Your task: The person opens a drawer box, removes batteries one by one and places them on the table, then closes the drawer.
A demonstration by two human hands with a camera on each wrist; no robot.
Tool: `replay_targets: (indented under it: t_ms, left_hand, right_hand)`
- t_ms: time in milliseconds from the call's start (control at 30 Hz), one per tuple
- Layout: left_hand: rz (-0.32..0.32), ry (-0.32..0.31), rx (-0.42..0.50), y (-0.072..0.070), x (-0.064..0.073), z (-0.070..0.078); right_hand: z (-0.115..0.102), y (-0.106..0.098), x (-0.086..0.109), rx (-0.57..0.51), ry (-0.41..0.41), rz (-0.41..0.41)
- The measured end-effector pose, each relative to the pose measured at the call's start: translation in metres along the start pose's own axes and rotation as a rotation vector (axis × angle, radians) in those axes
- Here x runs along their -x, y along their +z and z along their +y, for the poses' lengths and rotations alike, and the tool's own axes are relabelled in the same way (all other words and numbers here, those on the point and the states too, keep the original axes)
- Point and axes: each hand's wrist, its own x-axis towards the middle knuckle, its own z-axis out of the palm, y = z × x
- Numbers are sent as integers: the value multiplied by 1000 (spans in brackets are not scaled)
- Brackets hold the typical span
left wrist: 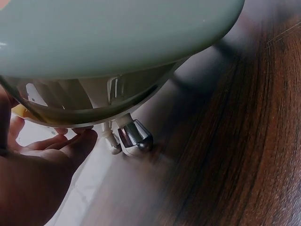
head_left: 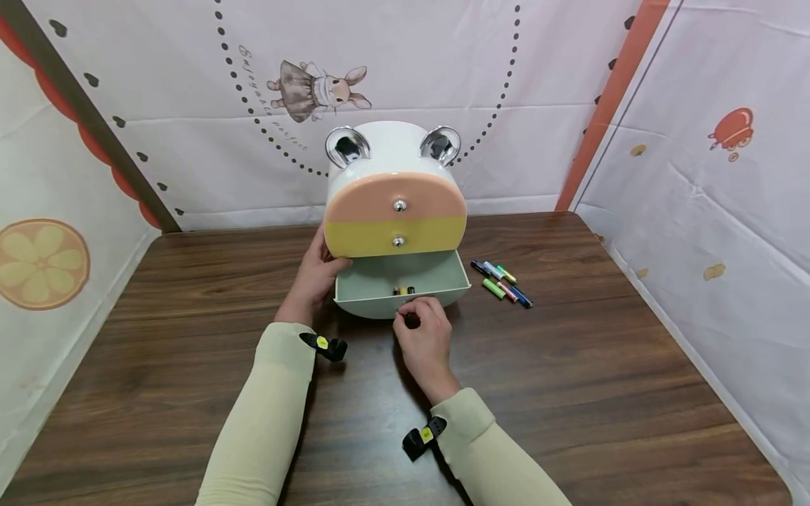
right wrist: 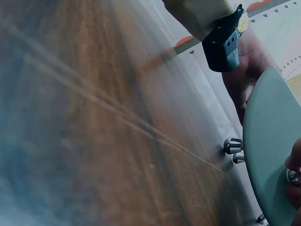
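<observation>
A rounded mini drawer cabinet (head_left: 395, 151) with a white body and silver ears stands on the table. Its bottom pale green drawer (head_left: 367, 307) is pulled out, with a few small black-and-yellow cylinders (head_left: 403, 290) inside. My left hand (head_left: 313, 277) grips the cabinet's left side, thumb near the front edge and fingers along the side. At the drawer front, my right hand (head_left: 427, 341) pinches the small silver knob (right wrist: 292, 176), which the fingers mostly cover in the head view. Short silver feet (left wrist: 135, 136) under the cabinet show in the left wrist view.
Several short coloured cylinders (head_left: 495, 289), perhaps batteries, lie on the wooden table (head_left: 601, 365) right of the cabinet. The orange drawer (head_left: 367, 200) and yellow drawer (head_left: 361, 239) above are closed. Patterned white cloth (head_left: 443, 56) hangs behind and at both sides.
</observation>
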Motion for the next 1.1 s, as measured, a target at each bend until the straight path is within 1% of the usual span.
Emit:
replay_targets:
  t_ms: [100, 233, 400, 533, 633, 700, 767, 933, 1100]
  left_hand:
    - [4, -4, -1, 1, 0, 1]
    - [3, 10, 7, 1, 1, 0]
    - [-19, 33, -7, 2, 7, -3]
    - [-44, 71, -25, 2, 11, -5]
    - [-62, 102, -11, 3, 10, -5]
    - [-66, 110, 2, 3, 10, -5]
    - [-59, 108, 4, 4, 11, -4]
    - [-46, 79, -4, 5, 14, -1]
    - [-26, 47, -23, 6, 16, 3]
  right_hand:
    - [-1, -1, 1, 4, 1, -2]
    - [-1, -1, 1, 12, 5, -2]
    - [-1, -1, 2, 5, 3, 1]
    - [-2, -2, 2, -10, -10, 17]
    - [-4, -4, 0, -24, -23, 39]
    - [-6, -6, -2, -31, -43, 52]
    - [-8, -8, -4, -31, -66, 60]
    - [-8, -16, -13, -21, -132, 68]
    - [-10, -27, -25, 1, -192, 25]
